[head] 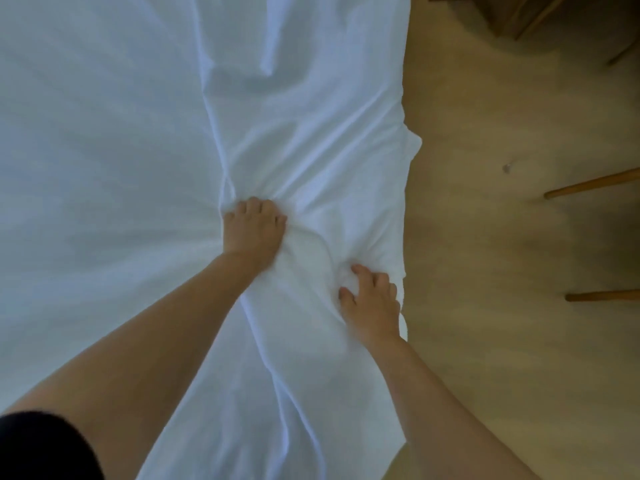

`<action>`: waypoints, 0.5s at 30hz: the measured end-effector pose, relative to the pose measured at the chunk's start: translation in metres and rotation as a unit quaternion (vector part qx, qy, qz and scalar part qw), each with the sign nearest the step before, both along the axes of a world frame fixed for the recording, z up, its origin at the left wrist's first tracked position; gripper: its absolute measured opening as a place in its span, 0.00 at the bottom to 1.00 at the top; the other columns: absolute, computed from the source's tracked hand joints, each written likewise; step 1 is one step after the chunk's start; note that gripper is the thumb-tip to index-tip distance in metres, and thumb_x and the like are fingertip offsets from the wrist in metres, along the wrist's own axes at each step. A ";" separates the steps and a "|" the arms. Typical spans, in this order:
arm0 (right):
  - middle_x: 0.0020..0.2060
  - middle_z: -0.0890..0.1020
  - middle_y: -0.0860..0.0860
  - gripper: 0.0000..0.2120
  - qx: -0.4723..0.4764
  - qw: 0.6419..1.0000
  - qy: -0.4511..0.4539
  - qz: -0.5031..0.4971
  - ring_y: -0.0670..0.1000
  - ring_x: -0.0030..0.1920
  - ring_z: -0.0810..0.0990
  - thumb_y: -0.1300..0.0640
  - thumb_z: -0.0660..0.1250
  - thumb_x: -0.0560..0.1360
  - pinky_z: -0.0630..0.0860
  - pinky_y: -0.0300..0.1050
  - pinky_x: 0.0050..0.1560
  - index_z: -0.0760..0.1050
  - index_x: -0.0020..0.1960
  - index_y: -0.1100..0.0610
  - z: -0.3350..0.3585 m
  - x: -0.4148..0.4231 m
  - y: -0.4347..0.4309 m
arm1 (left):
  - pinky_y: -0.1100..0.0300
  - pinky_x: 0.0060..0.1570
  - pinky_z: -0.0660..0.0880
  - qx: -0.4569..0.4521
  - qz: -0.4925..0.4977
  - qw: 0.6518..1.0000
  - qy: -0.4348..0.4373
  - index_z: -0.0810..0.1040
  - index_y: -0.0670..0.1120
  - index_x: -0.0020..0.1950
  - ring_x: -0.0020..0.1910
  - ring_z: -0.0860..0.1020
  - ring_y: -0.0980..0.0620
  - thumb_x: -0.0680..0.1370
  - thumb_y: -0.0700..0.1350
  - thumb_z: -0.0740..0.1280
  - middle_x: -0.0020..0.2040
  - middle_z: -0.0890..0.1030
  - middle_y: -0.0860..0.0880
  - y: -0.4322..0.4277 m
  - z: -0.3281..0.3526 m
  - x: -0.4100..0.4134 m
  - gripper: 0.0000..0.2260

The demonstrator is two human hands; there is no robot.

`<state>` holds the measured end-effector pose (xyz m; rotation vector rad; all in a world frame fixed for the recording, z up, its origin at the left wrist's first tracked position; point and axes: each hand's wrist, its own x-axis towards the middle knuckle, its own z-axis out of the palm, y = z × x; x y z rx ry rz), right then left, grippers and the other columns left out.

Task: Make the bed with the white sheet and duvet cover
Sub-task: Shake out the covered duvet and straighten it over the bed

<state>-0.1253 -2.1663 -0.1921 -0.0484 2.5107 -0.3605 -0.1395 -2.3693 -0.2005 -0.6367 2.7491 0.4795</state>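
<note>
A white sheet [104, 140] covers the bed and fills the left and middle of the head view. A looser white layer of cloth [304, 150] lies bunched along the bed's right side, with folds running toward my hands. My left hand [251, 230] grips a gathered bunch of this cloth near the middle, fingers curled into it. My right hand [372, 301] grips another bunch close to the bed's right edge, fingers dug into the fabric. I cannot tell sheet from duvet cover here.
Tan wooden floor [502, 271] lies to the right of the bed. Two wooden furniture legs [595, 183] reach in from the right edge, and darker wooden furniture [512, 15] stands at the top right. A dark sleeve [38, 448] shows at the bottom left.
</note>
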 end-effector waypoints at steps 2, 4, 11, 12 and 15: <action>0.54 0.73 0.54 0.13 -0.101 0.989 0.033 -0.103 0.56 0.56 0.73 0.50 0.65 0.74 0.70 0.51 0.58 0.74 0.57 0.53 0.003 -0.014 0.005 | 0.47 0.56 0.66 0.030 0.019 0.999 0.026 0.72 0.40 0.60 0.58 0.70 0.39 0.78 0.57 0.53 0.59 0.72 0.39 0.023 0.005 0.002 0.23; 0.53 0.75 0.54 0.16 -0.200 0.940 0.090 -0.260 0.54 0.52 0.75 0.50 0.70 0.71 0.72 0.48 0.52 0.71 0.55 0.56 0.007 -0.042 0.012 | 0.44 0.61 0.64 0.074 0.004 0.996 0.057 0.70 0.40 0.66 0.62 0.70 0.38 0.75 0.61 0.54 0.63 0.72 0.39 0.055 0.016 0.011 0.30; 0.63 0.76 0.50 0.40 -0.242 0.891 -0.244 -0.297 0.52 0.57 0.78 0.37 0.72 0.64 0.78 0.47 0.48 0.65 0.71 0.51 -0.020 -0.100 0.036 | 0.46 0.72 0.37 0.069 -0.016 0.994 -0.084 0.39 0.51 0.78 0.76 0.37 0.45 0.75 0.68 0.44 0.78 0.38 0.46 0.136 -0.019 0.026 0.36; 0.58 0.80 0.54 0.31 -0.251 0.888 -0.267 -0.280 0.52 0.55 0.80 0.39 0.71 0.67 0.78 0.49 0.53 0.72 0.64 0.53 -0.018 -0.103 0.035 | 0.47 0.72 0.37 0.070 0.008 0.995 -0.075 0.42 0.52 0.78 0.77 0.39 0.46 0.73 0.68 0.40 0.78 0.41 0.47 0.139 -0.024 0.025 0.37; 0.47 0.84 0.55 0.09 -0.312 0.875 -0.216 -0.300 0.54 0.47 0.83 0.50 0.72 0.71 0.80 0.48 0.50 0.79 0.48 0.54 0.002 -0.104 0.056 | 0.48 0.72 0.41 0.105 0.095 0.990 0.021 0.53 0.54 0.77 0.77 0.46 0.47 0.71 0.66 0.39 0.78 0.51 0.49 0.145 -0.012 0.017 0.36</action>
